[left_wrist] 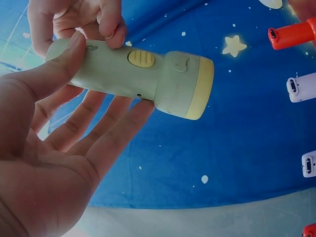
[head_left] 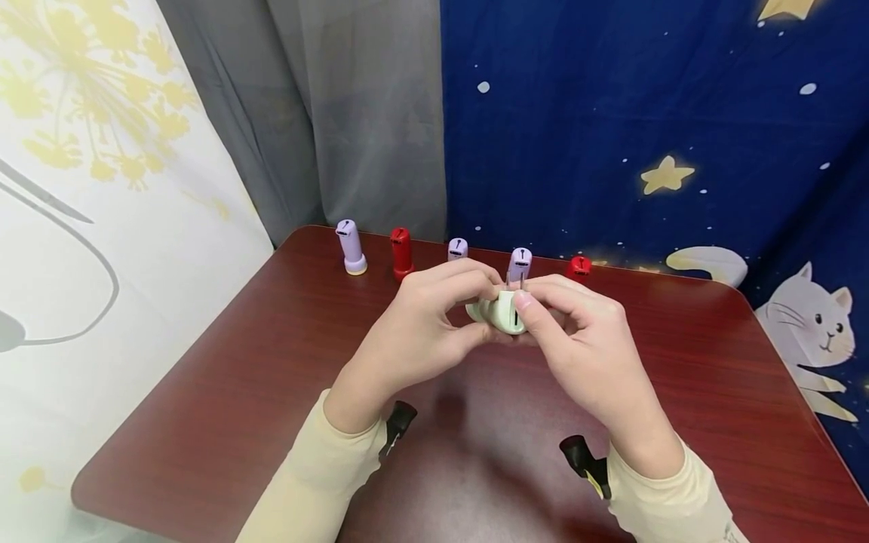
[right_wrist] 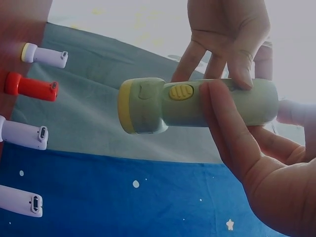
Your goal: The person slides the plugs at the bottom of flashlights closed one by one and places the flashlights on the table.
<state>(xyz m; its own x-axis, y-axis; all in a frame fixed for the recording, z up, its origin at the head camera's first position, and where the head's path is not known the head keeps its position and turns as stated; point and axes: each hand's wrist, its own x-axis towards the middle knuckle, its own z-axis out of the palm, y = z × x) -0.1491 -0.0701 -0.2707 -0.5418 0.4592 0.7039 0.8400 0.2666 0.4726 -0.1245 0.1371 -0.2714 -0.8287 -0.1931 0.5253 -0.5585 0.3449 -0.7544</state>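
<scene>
A pale green flashlight [head_left: 504, 312] with a yellow lens rim and a ribbed yellow slide switch [left_wrist: 141, 58] is held in the air over the table. My left hand [head_left: 428, 324] grips it, the thumb lying on the body near its tail and the other fingers on the opposite side. On the tail end, my right hand [head_left: 591, 343] also holds the flashlight between thumb and fingers. Two thin metal prongs [head_left: 521, 281] stick up at the tail in the head view. Fingers partly cover the body there.
Along the far edge of the dark red table [head_left: 224, 392] stand several upright flashlights: a lilac one [head_left: 350, 249], a red one [head_left: 402, 255], two more lilac ones and another red one [head_left: 580, 265]. Grey and blue curtains [head_left: 577, 136] hang right behind them.
</scene>
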